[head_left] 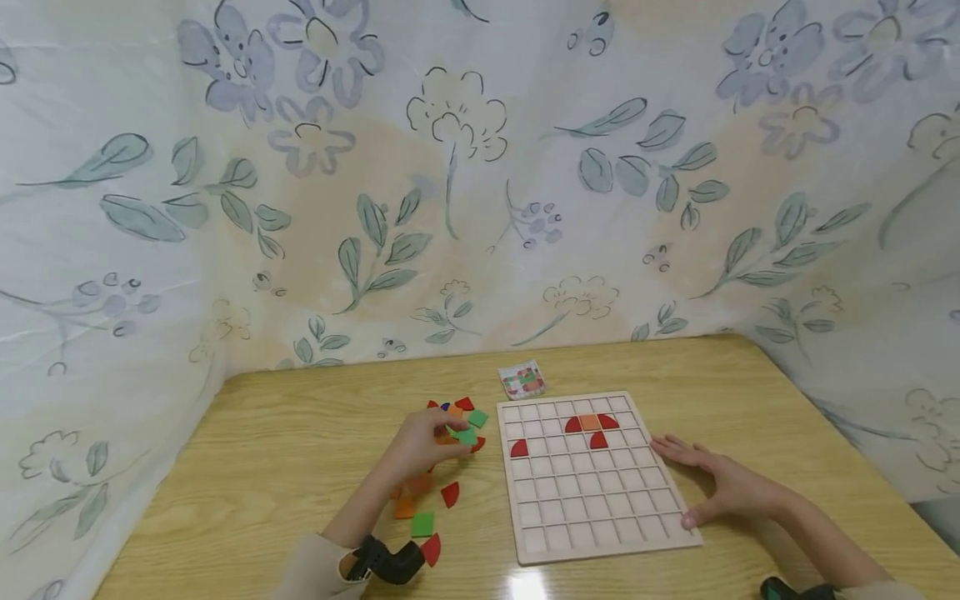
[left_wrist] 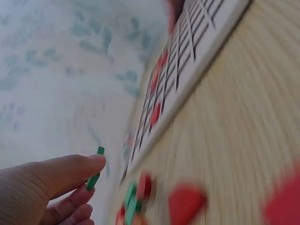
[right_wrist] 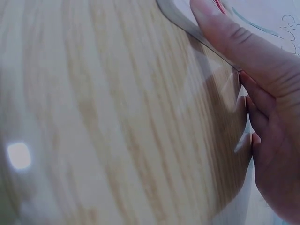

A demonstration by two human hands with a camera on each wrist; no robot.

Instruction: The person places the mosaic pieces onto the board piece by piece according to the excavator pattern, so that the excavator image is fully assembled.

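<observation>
Between thumb and fingers, my left hand (head_left: 422,443) pinches a green tile (left_wrist: 95,168), raised above the loose pieces left of the board. My right hand (head_left: 731,483) lies along the right edge of the white grid board (head_left: 577,500), its thumb on the lower right corner and its fingers stretched out. On the board, an orange square (head_left: 590,422) sits between two red quarter-circle pieces near the top. Another red piece (head_left: 597,440) lies just below them, and one more red quarter circle (head_left: 519,448) is at the left side.
Loose red, orange and green pieces are spread left of the board, among them a green square (head_left: 422,524) and a red quarter circle (head_left: 450,494). A small pattern card (head_left: 522,380) lies behind the board. Flowered cloth (head_left: 480,208) surrounds the wooden table (head_left: 247,483).
</observation>
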